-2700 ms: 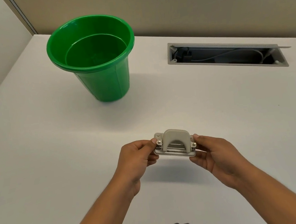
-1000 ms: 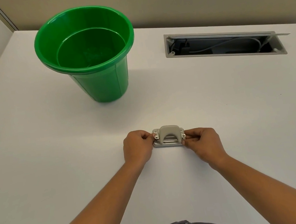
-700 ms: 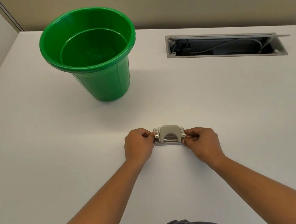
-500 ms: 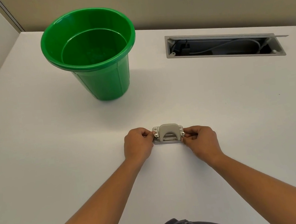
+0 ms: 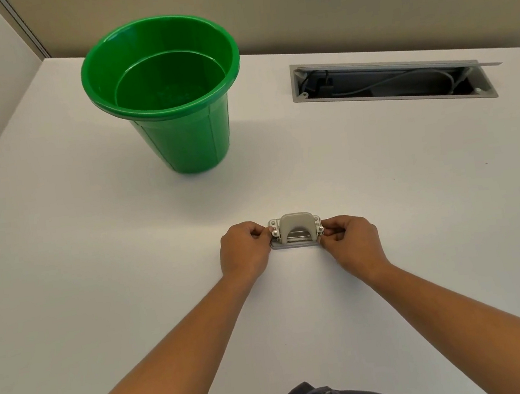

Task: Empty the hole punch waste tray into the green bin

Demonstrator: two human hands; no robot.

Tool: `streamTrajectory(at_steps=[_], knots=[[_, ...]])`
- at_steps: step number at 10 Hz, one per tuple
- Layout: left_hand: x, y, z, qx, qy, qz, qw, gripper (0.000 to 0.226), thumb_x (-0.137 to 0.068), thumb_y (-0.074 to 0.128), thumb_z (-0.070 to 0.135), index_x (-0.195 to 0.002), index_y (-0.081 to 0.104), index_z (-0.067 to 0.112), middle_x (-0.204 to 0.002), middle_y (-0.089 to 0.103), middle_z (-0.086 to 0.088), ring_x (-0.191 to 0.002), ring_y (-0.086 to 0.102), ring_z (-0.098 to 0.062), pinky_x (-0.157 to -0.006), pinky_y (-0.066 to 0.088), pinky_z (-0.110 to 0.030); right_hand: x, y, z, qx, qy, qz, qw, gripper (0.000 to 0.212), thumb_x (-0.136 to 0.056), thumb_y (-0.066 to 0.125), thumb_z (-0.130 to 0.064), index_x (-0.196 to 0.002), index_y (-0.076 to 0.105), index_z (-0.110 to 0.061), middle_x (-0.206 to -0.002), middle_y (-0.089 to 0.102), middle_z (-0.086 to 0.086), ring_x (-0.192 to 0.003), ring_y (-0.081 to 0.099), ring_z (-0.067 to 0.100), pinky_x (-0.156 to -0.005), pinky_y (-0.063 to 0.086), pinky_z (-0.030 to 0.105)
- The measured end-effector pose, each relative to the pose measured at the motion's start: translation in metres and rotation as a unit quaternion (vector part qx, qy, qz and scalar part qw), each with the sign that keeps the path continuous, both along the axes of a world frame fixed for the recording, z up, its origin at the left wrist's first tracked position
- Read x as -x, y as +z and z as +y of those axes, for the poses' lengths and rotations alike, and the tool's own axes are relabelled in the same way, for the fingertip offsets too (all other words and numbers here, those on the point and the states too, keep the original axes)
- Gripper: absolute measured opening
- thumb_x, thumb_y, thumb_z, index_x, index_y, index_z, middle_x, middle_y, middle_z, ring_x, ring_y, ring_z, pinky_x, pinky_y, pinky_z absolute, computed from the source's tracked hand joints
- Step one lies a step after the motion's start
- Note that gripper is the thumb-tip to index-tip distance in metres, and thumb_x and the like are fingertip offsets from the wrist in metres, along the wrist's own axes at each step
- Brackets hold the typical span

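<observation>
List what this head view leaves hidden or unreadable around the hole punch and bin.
- Hole punch waste tray: underneath the body, unseen.
- Punch ends: covered by the left hand and right hand.
- Green bin contents: floor marks too faint to identify.
- Cable slot interior: shadowed.

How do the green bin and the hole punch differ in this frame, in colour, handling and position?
The green bin is bright green plastic; the hole punch is grey with metal parts. The green bin stands untouched toward the far left of the desk, while the hole punch is gripped at its ends by the left hand and right hand, nearer the person. The green bin looks far bigger. Both rest on the white desk.
</observation>
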State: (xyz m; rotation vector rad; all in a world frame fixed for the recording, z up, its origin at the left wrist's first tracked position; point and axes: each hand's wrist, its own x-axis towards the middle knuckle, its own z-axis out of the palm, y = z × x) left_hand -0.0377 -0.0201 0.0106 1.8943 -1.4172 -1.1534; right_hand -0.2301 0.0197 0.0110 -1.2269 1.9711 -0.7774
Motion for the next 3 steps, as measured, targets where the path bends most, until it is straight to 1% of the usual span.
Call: streamTrajectory(at_steps=[1, 2, 3], knots=[[-0.0002, 0.0010, 0.0008, -0.001, -0.009, 0.001, 1.000, 0.019, -0.086, 0.066, 0.027, -0.074, 0.073, 0.015, -0.072, 0.075, -0.005, -0.070, 0.068, -0.026, -0.064, 0.053, -0.035, 0.0003, 0.0002, 0.0005, -0.004, 0.001, -0.002, 1.000, 0.018, -0.079, 0.074, -0.012, -0.096, 0.074, -0.017, -0.071, 0.068, -0.014, -0.058, 0.061, -0.008, -0.058, 0.043, -0.001], [-0.0018, 0.0015, 0.0021, 0.004, -0.021, 0.019, 1.000, 0.019, -0.089, 0.060, 0.023, -0.078, 0.071, 0.013, -0.076, 0.074, -0.007, -0.074, 0.067, -0.027, -0.067, 0.053, -0.036, -0.0036, 0.0015, 0.0032, 0.006, -0.013, 0.011, 1.000, 0.026, -0.078, 0.066, -0.010, -0.103, 0.072, -0.015, -0.075, 0.067, -0.014, -0.071, 0.063, 0.000, -0.067, 0.043, 0.007], [-0.0060, 0.0018, 0.0080, 0.063, -0.008, 0.006, 0.998, 0.015, -0.091, 0.056, 0.015, -0.088, 0.071, 0.011, -0.085, 0.073, -0.005, -0.078, 0.066, -0.024, -0.071, 0.054, -0.035, -0.0046, 0.0015, 0.0084, 0.038, -0.036, 0.036, 0.998, 0.030, -0.082, 0.059, -0.012, -0.111, 0.068, -0.014, -0.095, 0.070, -0.003, -0.088, 0.063, 0.014, -0.083, 0.048, 0.026]])
